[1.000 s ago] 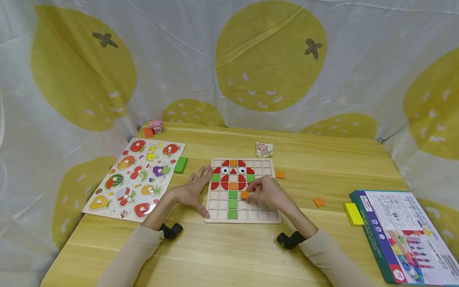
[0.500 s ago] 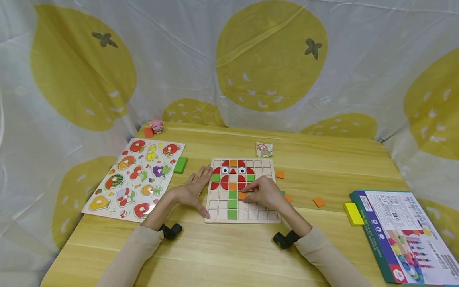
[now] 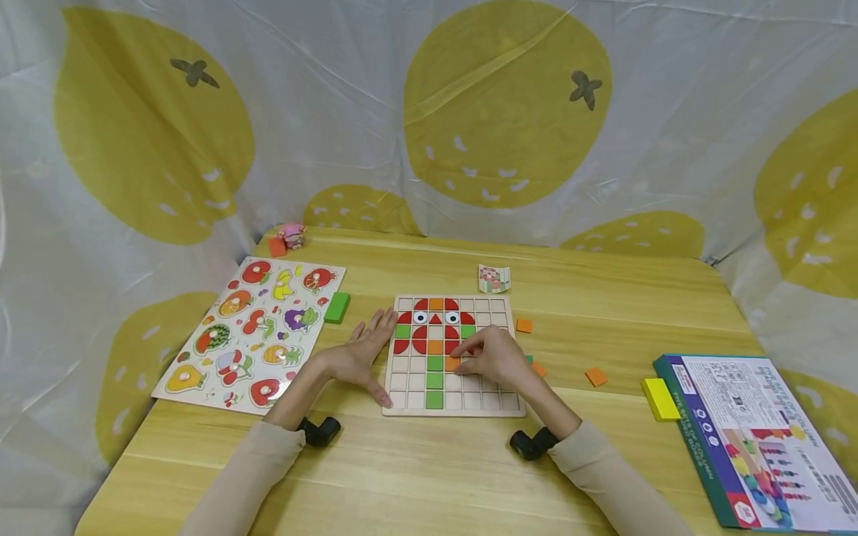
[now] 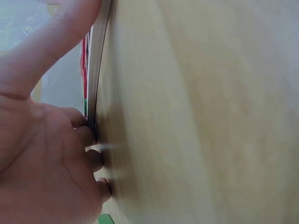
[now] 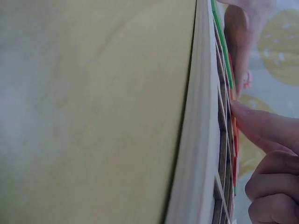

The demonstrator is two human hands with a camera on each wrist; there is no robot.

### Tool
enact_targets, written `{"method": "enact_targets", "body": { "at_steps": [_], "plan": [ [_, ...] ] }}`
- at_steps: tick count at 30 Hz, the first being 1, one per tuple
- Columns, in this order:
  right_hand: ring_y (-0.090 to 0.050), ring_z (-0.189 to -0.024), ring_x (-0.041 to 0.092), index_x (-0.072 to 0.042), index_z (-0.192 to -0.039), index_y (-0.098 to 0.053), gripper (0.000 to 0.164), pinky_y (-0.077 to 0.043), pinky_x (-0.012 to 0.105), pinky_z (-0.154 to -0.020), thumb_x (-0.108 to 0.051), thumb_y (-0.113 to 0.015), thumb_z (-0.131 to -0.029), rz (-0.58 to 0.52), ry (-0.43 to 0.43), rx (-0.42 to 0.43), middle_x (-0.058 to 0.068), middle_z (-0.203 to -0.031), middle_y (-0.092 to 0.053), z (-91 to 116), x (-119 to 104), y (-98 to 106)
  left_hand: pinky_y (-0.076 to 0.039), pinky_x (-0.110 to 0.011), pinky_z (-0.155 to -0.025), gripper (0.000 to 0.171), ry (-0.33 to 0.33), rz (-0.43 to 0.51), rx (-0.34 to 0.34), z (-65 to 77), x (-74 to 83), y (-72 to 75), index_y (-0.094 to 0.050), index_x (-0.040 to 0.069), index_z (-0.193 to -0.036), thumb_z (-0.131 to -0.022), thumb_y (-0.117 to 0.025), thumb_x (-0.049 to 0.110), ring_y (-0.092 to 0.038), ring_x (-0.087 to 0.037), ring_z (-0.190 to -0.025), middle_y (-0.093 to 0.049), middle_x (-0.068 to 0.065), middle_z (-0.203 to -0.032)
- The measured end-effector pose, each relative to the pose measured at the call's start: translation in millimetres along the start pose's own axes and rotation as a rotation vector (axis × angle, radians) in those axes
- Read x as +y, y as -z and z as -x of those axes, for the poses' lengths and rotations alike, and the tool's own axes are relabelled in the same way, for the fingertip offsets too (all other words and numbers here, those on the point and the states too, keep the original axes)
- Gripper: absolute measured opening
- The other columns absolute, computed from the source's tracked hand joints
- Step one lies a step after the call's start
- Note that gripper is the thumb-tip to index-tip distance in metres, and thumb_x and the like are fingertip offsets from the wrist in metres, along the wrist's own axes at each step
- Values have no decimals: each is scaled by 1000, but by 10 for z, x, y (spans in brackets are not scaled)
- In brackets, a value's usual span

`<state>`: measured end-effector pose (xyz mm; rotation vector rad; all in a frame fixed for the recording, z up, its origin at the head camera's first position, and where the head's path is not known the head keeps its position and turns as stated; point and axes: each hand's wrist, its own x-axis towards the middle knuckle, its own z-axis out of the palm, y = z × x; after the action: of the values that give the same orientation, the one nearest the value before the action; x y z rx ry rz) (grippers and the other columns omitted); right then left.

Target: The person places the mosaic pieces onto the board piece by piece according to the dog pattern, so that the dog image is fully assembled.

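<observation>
A wooden grid board [image 3: 472, 403] lies on the table, with red, green and orange pieces and two eye pieces set in its cells. My left hand [image 3: 357, 357] has its fingers spread along the board's left edge; the left wrist view shows the palm [image 4: 51, 163] beside that edge. With thumb and index finger, my right hand [image 3: 496, 359] pinches an orange square tile [image 3: 452, 364] at a cell right of the top tile of the green column [image 3: 435, 363]. In the right wrist view the fingertips of my right hand [image 5: 275, 154] are low over the board; they partly hide the tile.
Loose orange tiles [image 3: 596, 377] lie right of the board, and a small picture card [image 3: 494, 279] behind it. A fruit puzzle board [image 3: 231, 372] and green block [image 3: 337, 307] are at left. A yellow block [image 3: 661, 400] touches a box [image 3: 731, 402] at right.
My right hand has shifted slightly left and brought the orange tile against the green column, down into the cell. The left hand stays in place.
</observation>
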<state>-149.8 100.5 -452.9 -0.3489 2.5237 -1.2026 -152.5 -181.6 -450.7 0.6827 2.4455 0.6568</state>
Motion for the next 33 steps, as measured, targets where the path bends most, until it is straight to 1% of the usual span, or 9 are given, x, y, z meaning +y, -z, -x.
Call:
{"method": "enact_targets", "body": {
  "at_steps": [3,6,8,12,16,19,24,29,33],
  "plan": [
    [-30,-51,12,-19,-89,-80,17,-20,20,-47,-19,-84,-73,-19,25,-28,-3,-51,-43,-16,33,51,10,-59,-119,147,-3,0,1,-5,-1,2,13,2,-152,-57,-90,45,21,-38,-148,22,-17,-160],
    [-28,-50,12,-16,-98,-78,22,-21,21,-47,-20,-81,-77,-54,34,-23,-3,-52,-37,-31,83,219,11,-58,-120,147,1,0,-3,-2,21,9,13,3,-153,-57,-90,45,22,-36,-148,22,-16,-160],
    [-27,-49,13,-15,-104,-76,25,-21,22,-46,-22,-79,-80,-63,2,13,-3,-53,-32,-37,141,394,11,-58,-120,147,3,3,-7,-3,26,11,14,4,-153,-57,-90,45,23,-36,-148,23,-15,-160],
    [-29,-49,14,-11,-112,-72,32,-25,23,-45,-19,-77,-82,-38,-70,103,-3,-55,-32,-45,345,770,12,-58,-119,147,5,8,-8,3,29,13,14,5,-153,-57,-90,45,23,-35,-148,23,-14,-160],
    [-28,-47,12,-9,-112,-71,34,-26,23,-45,-15,-78,-79,-15,-162,119,-6,-51,-31,-81,598,986,11,-59,-119,147,4,8,-2,4,10,10,13,4,-153,-57,-90,45,22,-36,-148,22,-15,-160],
    [-29,-49,11,-8,-108,-73,34,-27,23,-47,-16,-81,-76,-37,-217,96,-8,-50,-34,-119,722,1028,11,-60,-119,147,4,8,-4,0,-1,6,14,4,-153,-57,-90,45,22,-37,-148,22,-16,-160],
    [-33,-51,11,-5,-101,-72,33,-30,23,-49,-18,-83,-74,-36,-216,80,-8,-51,-40,-146,782,1014,11,-60,-119,147,1,16,-10,2,5,5,13,4,-153,-57,-90,45,22,-37,-148,22,-15,-160],
    [-29,-48,11,-4,-102,-70,31,-28,23,-48,-20,-81,-77,41,-155,74,-6,-52,-34,-111,755,1009,11,-60,-119,147,-2,17,-9,1,6,8,13,4,-153,-57,-90,45,22,-37,-148,22,-15,-160],
    [-26,-46,12,-6,-102,-72,26,-28,24,-47,-20,-79,-80,56,-78,81,-4,-52,-31,-26,619,956,11,-59,-119,147,0,18,-8,8,19,10,13,5,-153,-56,-90,45,22,-36,-148,22,-14,-161]
  ]
}}
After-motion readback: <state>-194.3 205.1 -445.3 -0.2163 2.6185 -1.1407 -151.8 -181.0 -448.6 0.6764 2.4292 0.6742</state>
